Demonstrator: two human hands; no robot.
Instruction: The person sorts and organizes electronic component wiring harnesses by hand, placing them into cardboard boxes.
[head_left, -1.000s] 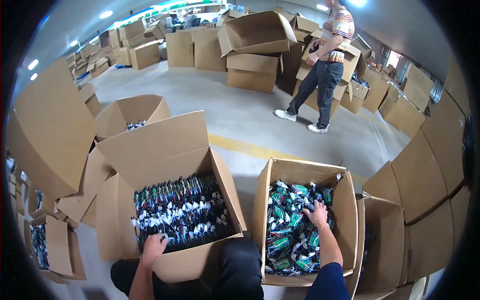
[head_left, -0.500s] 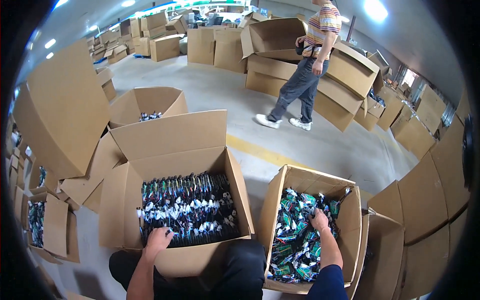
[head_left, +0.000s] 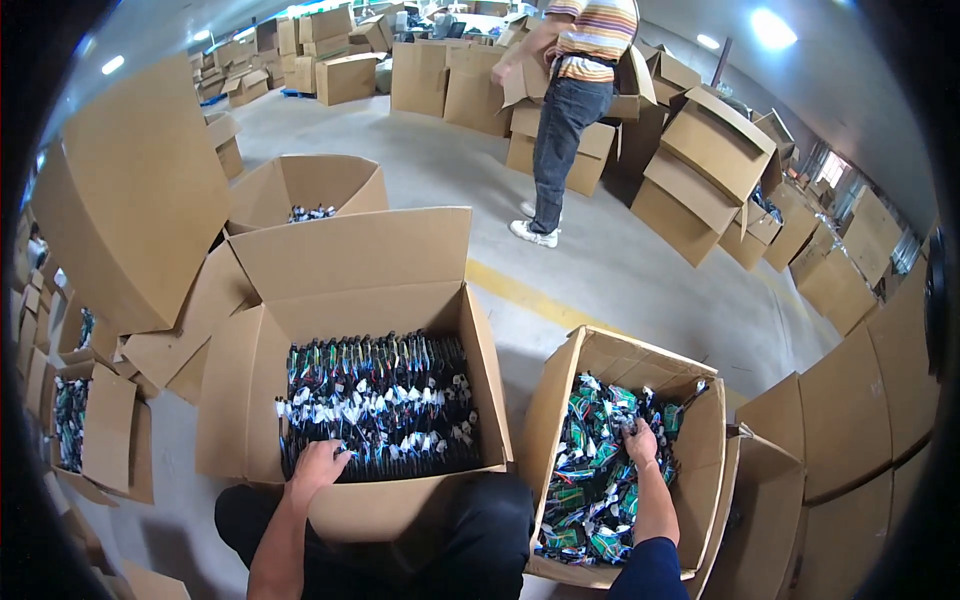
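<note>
Two open cardboard boxes stand on the floor in front of me. The left box [head_left: 350, 300] holds neat rows of small dark packets [head_left: 380, 400] with white tabs. My left hand [head_left: 318, 465] rests on the near edge of those rows, fingers curled onto the packets. The right box [head_left: 600, 355] is filled with a loose heap of green and blue packets [head_left: 590, 480]. My right hand [head_left: 640, 440] is down in that heap, fingers closed around some of the packets.
A person [head_left: 570, 110] in a striped shirt and jeans stands beyond the boxes by stacked cartons [head_left: 700, 170]. Another open box [head_left: 300, 190] sits behind the left one. More cartons line the right side [head_left: 860, 400] and left side [head_left: 120, 240]. A yellow floor line [head_left: 520, 295] runs between.
The view has tilted down and closer to the boxes. The standing person has walked left toward the stacked cartons. My hands stay in the same boxes.
</note>
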